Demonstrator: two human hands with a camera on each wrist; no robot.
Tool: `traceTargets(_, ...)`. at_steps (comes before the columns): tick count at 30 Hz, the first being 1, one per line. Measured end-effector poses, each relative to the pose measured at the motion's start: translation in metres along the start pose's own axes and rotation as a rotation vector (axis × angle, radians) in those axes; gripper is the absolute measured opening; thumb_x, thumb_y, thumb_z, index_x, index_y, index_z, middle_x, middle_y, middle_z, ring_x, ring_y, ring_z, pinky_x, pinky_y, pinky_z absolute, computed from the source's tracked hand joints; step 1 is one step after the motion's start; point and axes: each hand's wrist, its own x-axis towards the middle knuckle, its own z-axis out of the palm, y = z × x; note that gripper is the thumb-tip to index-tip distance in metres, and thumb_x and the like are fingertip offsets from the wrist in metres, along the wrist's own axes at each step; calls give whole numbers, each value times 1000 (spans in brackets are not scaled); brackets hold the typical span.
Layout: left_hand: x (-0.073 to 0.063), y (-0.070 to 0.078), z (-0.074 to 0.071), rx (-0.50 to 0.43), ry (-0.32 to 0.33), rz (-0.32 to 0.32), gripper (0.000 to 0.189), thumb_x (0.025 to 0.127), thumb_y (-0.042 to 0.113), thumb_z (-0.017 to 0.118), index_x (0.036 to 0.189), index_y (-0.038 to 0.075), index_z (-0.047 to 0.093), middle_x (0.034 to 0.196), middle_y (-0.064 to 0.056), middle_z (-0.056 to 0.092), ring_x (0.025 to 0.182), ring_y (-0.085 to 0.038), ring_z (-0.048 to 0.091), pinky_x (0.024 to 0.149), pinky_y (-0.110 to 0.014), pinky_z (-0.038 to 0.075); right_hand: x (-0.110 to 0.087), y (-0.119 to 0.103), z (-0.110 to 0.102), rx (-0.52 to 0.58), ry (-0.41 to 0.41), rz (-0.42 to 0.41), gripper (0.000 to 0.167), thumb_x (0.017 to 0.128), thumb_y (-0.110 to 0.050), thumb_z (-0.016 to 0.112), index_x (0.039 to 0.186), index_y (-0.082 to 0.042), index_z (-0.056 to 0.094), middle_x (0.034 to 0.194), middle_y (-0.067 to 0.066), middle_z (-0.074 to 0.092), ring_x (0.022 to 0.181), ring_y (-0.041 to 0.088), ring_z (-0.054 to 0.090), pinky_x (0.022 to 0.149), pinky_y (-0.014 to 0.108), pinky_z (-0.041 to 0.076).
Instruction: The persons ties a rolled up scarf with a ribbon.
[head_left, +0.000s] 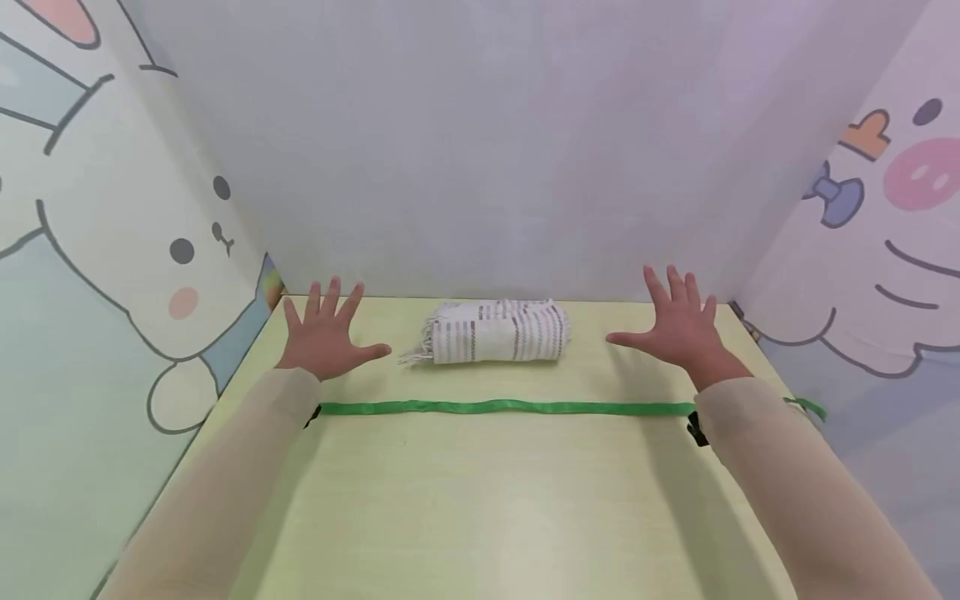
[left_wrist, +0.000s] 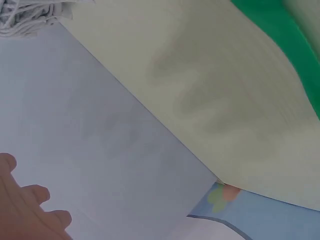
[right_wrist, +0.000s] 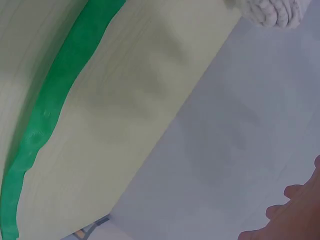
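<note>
A rolled, fringed white cloth [head_left: 498, 336] with thin grey and purple stripes lies near the back of the table, between the two hands. To its left, my left hand [head_left: 322, 337] is held above the table with fingers spread, touching nothing. On the other side, my right hand [head_left: 678, 333] hovers with its fingers spread too, apart from the cloth. In the left wrist view the cloth's fringe [left_wrist: 30, 17] shows at the upper left corner. The right wrist view catches the roll's other end [right_wrist: 275, 11] at the top right.
A green ribbon [head_left: 502, 406] runs across the pale wooden table [head_left: 487, 500] in front of the cloth. Behind stands a plain whitish curtain [head_left: 480, 167]. Side panels carry a cartoon rabbit [head_left: 142, 217] on the left and a pig [head_left: 892, 250] on the right.
</note>
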Motion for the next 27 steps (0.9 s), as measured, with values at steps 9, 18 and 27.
traceTargets(9, 8, 27, -6, 3, -23, 42, 119, 78, 94, 49, 167, 27, 7, 172, -16, -2, 154, -45, -11, 111, -76, -14, 10, -23, 21, 36, 21, -50, 135, 72, -85, 70, 167, -25, -6, 170, 22, -4, 153, 47, -11, 113, 75, -8)
traceTargets(18, 19, 59, 4, -25, -45, 85, 117, 80, 86, 59, 167, 31, 2, 172, -12, -4, 155, -39, -16, 112, -71, -18, 20, -56, 38, 36, -10, -100, 133, 73, -79, 75, 167, -24, -2, 171, 19, -1, 154, 45, -9, 115, 72, -8)
traceTargets(27, 26, 89, 11, -72, -6, 161, 119, 78, 89, 57, 167, 30, 4, 173, -11, -1, 156, -37, -12, 115, -71, -12, 28, -76, 62, 88, -10, -134, 130, 75, -75, 76, 167, -24, 0, 171, 17, 2, 156, 41, -5, 118, 70, -4)
